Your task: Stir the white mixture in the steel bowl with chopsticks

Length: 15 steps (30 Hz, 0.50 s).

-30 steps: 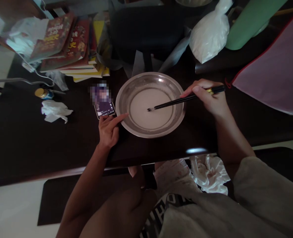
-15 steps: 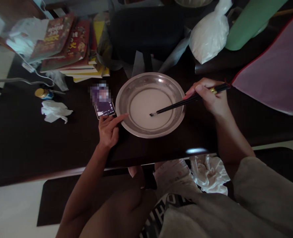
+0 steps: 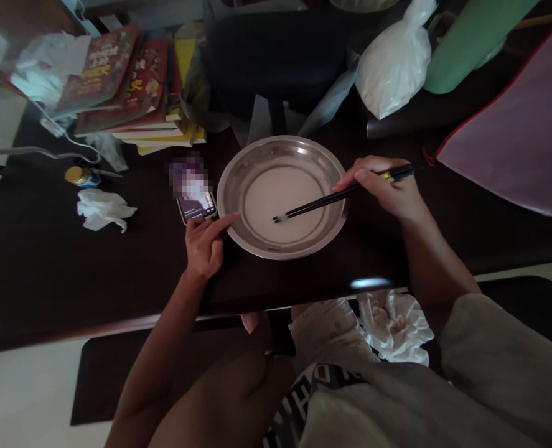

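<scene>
Dark surface (image 3: 46, 274) is pretty cluttered: stack of books (image 3: 126, 87) at the back left, a crumpled tissue (image 3: 102, 210) near a small yellow-lidded jar (image 3: 80, 176), maybe a medicine bottle. White plastic bag (image 3: 394, 65), green cylinder (image 3: 472, 40) and pink pouch (image 3: 518, 143) on the right.

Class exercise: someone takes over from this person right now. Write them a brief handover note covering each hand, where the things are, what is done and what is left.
Right hand: holds black chopsticks, tips in the white liquid.
Left hand: fingertip on the rim of the steel bowl, beside the phone.
Bowl sits on the dark table; bag of white powder behind it.
Done: liquid looks smooth and even.
Left: probably more stirring; cannot tell how much.
</scene>
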{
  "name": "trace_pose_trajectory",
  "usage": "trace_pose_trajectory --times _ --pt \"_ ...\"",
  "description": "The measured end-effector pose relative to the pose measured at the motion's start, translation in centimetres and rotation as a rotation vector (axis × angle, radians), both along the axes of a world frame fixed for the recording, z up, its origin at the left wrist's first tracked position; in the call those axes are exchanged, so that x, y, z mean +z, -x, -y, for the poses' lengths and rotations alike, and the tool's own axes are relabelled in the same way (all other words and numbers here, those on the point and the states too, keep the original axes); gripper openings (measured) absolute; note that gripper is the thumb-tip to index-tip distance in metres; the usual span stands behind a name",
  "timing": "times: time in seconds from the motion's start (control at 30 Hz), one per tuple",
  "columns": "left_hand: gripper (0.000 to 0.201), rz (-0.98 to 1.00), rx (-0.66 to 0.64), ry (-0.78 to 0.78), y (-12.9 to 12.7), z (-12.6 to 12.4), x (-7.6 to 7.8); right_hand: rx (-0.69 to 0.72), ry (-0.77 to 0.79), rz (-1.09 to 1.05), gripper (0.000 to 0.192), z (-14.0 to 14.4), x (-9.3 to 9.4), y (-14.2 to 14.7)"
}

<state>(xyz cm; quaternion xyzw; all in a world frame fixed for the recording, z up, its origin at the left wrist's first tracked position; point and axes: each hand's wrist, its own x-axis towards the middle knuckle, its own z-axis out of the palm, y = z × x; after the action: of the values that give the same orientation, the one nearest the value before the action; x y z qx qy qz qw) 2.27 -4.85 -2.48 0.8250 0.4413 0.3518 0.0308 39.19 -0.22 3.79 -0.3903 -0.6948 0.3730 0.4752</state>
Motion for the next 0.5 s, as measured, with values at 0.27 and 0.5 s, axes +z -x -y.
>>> trace_pose_trajectory --times 0.27,0.5 --pt "0.051 0.01 -0.013 0.019 0.09 0.08 0.01 -0.033 0.015 -0.041 0.029 0.14 0.09 -0.04" --pt "0.052 -0.012 0.0 0.021 0.13 0.14 0.01 -0.081 -0.016 -0.033 0.028 0.06 0.26 -0.04"
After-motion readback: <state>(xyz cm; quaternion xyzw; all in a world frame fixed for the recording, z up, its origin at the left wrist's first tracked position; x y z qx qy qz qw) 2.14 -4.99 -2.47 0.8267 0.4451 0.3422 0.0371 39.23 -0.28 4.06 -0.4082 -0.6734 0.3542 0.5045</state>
